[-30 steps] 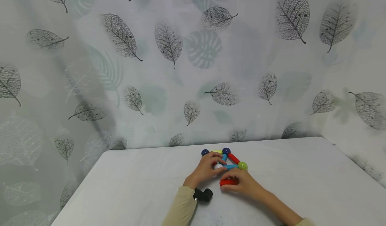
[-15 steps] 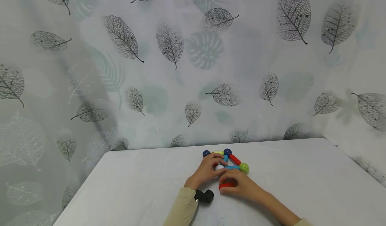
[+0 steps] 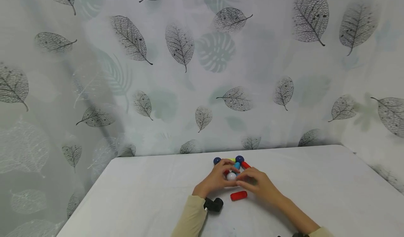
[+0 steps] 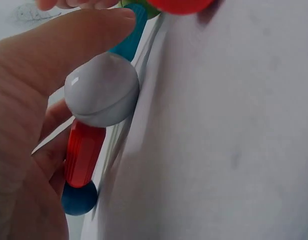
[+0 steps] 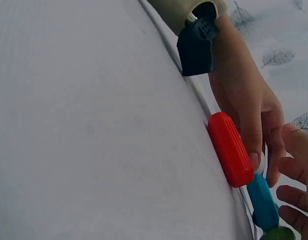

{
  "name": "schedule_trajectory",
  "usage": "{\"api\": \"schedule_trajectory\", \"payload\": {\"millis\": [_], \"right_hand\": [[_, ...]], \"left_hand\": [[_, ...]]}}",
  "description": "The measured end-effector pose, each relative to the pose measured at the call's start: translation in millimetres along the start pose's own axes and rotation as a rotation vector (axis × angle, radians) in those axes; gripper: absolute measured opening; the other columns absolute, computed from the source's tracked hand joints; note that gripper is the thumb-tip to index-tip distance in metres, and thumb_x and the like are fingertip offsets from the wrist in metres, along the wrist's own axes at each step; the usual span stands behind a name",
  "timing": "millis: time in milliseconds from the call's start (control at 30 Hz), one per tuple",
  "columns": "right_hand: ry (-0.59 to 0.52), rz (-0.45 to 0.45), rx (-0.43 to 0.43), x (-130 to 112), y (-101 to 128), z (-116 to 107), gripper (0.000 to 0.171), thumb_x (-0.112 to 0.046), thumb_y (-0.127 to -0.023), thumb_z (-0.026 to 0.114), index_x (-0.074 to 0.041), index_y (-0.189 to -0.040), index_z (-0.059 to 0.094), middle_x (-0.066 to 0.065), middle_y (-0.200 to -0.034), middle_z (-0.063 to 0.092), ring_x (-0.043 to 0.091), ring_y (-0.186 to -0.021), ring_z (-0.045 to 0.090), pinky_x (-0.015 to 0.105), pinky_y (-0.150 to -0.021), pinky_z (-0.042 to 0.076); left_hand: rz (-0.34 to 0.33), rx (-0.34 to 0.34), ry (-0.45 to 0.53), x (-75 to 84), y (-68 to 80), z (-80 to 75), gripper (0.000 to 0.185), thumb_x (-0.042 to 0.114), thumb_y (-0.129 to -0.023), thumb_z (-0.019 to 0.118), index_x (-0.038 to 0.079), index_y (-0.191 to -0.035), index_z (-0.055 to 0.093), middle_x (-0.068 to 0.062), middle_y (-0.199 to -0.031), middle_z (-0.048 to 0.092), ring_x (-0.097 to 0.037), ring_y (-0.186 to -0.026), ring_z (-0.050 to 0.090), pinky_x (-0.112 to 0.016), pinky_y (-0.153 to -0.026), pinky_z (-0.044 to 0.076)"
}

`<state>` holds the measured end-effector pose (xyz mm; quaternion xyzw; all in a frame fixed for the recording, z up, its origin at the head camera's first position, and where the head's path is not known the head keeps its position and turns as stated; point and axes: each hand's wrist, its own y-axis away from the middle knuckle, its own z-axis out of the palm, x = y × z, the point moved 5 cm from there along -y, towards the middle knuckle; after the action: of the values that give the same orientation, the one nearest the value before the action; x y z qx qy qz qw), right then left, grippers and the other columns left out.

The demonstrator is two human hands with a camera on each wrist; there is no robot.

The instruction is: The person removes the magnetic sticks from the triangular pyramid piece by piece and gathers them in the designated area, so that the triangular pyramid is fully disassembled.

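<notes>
My left hand [image 3: 217, 178] curves round the near left part of a flat frame of magnetic rods and balls. In the left wrist view, its thumb lies across a blue rod [image 4: 129, 42] by a white ball [image 4: 102, 90]; other fingers show behind a red rod [image 4: 85, 152] that runs to a dark blue ball [image 4: 79, 198]. My right hand [image 3: 260, 185] hovers beside the left thumb and hides part of the frame, its fingers loosely bent with nothing visibly between them. A loose red rod [image 3: 238, 195] lies on the table in front of both hands.
The frame's far side has two dark blue balls [image 3: 240, 159] and a yellow-green rod. A green ball [image 5: 278, 234] shows in the right wrist view. A black wrist camera [image 3: 214, 204] sits on the left wrist. A leaf-patterned curtain [image 3: 176, 89] hangs behind the white table [image 3: 142, 195].
My right hand has let go of the red rod, which now lies on the table, and has moved up toward the frame. The left hand keeps its place.
</notes>
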<state>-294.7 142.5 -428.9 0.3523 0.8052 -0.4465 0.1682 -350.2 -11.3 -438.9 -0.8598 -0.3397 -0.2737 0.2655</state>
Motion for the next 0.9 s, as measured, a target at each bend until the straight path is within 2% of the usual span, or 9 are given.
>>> {"api": "schedule_trajectory", "payload": {"millis": [133,267,367,500,667,900], "right_hand": [[0.046,-0.003,0.052,6.6,-1.1,-6.3,0.019,-0.009,-0.081,0.079,-0.012,-0.099,0.073,-0.006,-0.095,0.068,0.007,-0.095,0.056,0.015,-0.087,0.047],[0.095,-0.023,0.033,12.3,-3.7,-7.2,0.023,-0.008,-0.08,0.079,-0.011,-0.102,0.072,-0.003,-0.097,0.069,0.013,-0.097,0.058,0.022,-0.088,0.05],[0.12,0.015,-0.026,18.2,-6.3,-4.6,0.025,-0.011,-0.08,0.079,-0.01,-0.104,0.071,-0.002,-0.099,0.07,0.018,-0.097,0.06,0.031,-0.087,0.052],[0.141,0.117,-0.091,26.4,-9.1,0.0,0.023,-0.012,-0.081,0.078,-0.009,-0.102,0.07,0.001,-0.099,0.068,0.024,-0.097,0.06,0.037,-0.086,0.054],[0.233,0.213,-0.093,29.8,-12.6,5.9,0.02,-0.017,-0.08,0.08,-0.015,-0.096,0.067,-0.003,-0.094,0.064,0.021,-0.093,0.058,0.04,-0.084,0.053],[0.388,0.228,-0.089,26.3,-13.0,12.9,0.023,-0.02,-0.079,0.081,-0.015,-0.099,0.072,-0.004,-0.09,0.065,0.018,-0.087,0.058,0.041,-0.08,0.044]], "left_hand": [[-0.013,-0.015,0.035,0.5,0.0,-1.3,0.031,0.018,-0.08,0.082,0.011,-0.109,0.071,-0.006,-0.13,0.048,-0.014,-0.117,0.047,-0.02,-0.089,0.046],[-0.021,-0.015,0.05,0.5,-0.4,-2.1,0.03,0.016,-0.08,0.082,0.01,-0.107,0.072,-0.002,-0.117,0.05,-0.01,-0.103,0.048,-0.02,-0.086,0.047],[-0.017,-0.01,0.038,0.6,-0.8,-2.5,0.028,0.016,-0.08,0.082,0.01,-0.106,0.072,-0.001,-0.11,0.052,-0.009,-0.098,0.049,-0.019,-0.083,0.047],[-0.015,0.002,0.02,-0.5,-1.3,-2.8,0.028,0.016,-0.079,0.083,0.01,-0.105,0.073,0.0,-0.107,0.055,-0.007,-0.096,0.049,-0.018,-0.081,0.045],[-0.014,0.019,0.025,-3.3,-0.5,-3.6,0.029,0.016,-0.078,0.083,0.012,-0.105,0.073,0.001,-0.106,0.058,-0.005,-0.098,0.049,-0.02,-0.086,0.044],[0.004,0.053,0.01,-4.9,2.4,-5.8,0.032,0.017,-0.077,0.084,0.01,-0.104,0.069,-0.001,-0.104,0.06,-0.007,-0.098,0.051,-0.022,-0.092,0.045]]}}
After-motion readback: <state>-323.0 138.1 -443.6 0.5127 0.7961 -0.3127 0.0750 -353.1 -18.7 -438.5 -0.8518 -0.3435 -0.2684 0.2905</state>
